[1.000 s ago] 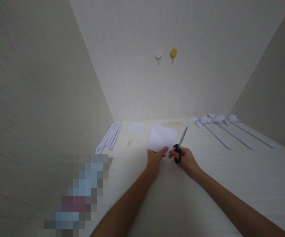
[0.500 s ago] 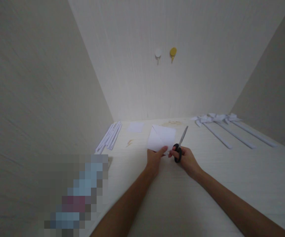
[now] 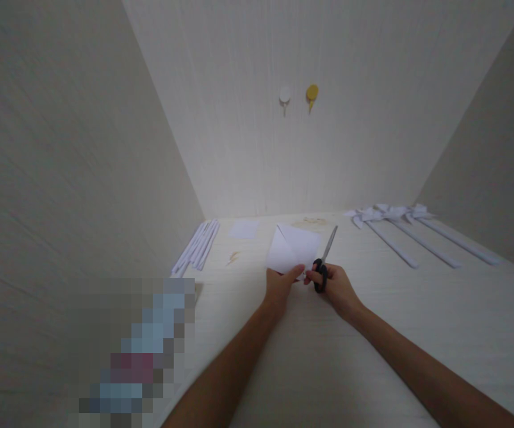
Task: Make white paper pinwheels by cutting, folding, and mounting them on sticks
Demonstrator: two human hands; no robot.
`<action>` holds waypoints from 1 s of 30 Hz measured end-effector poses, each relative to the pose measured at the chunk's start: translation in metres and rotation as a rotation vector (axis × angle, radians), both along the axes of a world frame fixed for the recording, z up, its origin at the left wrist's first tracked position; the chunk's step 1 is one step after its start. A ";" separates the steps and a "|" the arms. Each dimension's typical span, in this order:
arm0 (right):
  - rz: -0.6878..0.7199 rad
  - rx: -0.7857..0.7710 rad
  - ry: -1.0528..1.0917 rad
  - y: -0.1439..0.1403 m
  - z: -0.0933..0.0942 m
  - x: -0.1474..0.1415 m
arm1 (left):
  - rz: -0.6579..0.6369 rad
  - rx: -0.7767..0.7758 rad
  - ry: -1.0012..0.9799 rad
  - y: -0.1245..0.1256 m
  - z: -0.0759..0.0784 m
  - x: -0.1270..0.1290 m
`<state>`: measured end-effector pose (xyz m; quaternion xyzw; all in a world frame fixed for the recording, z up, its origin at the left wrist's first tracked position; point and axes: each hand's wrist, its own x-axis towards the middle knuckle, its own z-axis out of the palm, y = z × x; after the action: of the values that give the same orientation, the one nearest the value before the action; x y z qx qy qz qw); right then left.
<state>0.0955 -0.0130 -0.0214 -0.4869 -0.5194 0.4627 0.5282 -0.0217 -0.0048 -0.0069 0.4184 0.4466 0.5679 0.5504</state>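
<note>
My left hand (image 3: 280, 285) pinches the near edge of a white sheet of paper (image 3: 295, 246), its thumb lying on top. A diagonal crease or overlapping edge runs down from the sheet's far left corner. In my right hand (image 3: 334, 284) are black-handled scissors (image 3: 321, 274), their blades pointing up and away from me, beside the sheet. The right fingertips meet at the sheet's near right corner, close to the left thumb. Whether they also grip a bit of paper there is too small to tell.
White rolled paper sticks (image 3: 198, 246) lie in a bundle at the left. A small white paper square (image 3: 244, 229) sits behind. Three white paper rods (image 3: 426, 244) with folded ends rest at the right. Two hooks, white (image 3: 284, 95) and yellow (image 3: 312, 93), are on the back wall.
The sheet has turned slightly, its far right corner shifting a little to the right. Both hands keep nearly the same place, and the scissors have barely moved.
</note>
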 end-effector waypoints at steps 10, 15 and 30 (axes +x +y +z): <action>0.008 -0.008 -0.003 0.002 -0.004 0.000 | 0.034 -0.016 -0.025 0.001 0.000 0.001; 0.006 0.005 0.000 0.002 -0.002 0.000 | -0.014 0.003 0.015 0.001 0.001 0.001; 0.246 -0.110 -0.005 0.004 0.000 0.007 | 0.128 -0.008 0.014 0.017 -0.004 -0.013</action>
<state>0.1027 -0.0086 -0.0210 -0.4490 -0.5501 0.5506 0.4388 -0.0351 0.0123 -0.0111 0.3910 0.4786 0.5972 0.5114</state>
